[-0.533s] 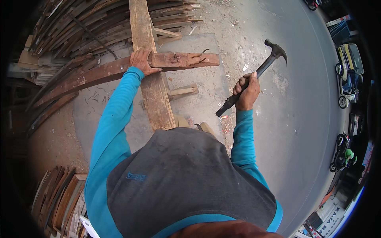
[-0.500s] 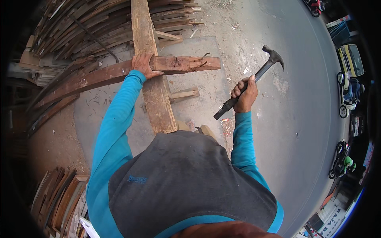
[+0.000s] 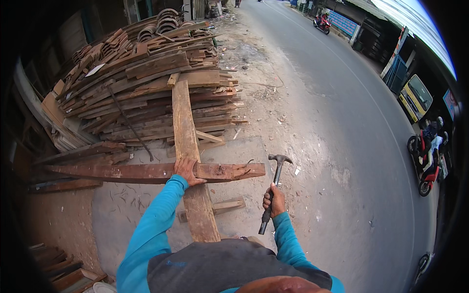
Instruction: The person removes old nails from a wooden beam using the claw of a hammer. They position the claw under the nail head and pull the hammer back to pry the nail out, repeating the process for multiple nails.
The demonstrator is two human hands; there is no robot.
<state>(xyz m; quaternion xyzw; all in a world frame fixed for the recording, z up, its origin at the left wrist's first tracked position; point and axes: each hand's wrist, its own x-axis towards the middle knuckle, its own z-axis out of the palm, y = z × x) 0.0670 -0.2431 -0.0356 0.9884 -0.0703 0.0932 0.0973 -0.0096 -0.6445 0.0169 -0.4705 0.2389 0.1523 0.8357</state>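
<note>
My left hand is closed over a reddish-brown wooden beam, which lies crosswise on a long, worn plank. A rusty bent nail sticks up near the beam's right end, where the wood is splintered. Off to the right of that end, my right hand grips the dark handle of a claw hammer. Its head is raised just beyond the beam's tip, touching nothing. Under the plank, a short wooden piece shows to the right.
A big stack of old boards fills the far left, with curved roof tiles on top. Bent nails litter the ground. To the right runs a road with a yellow vehicle and motorbikes. More timber lies near left.
The view has tilted upward, bringing in more of the stack and road. My right hand has carried the hammer left, closer to the beam's end. My left hand keeps its place on the beam.
</note>
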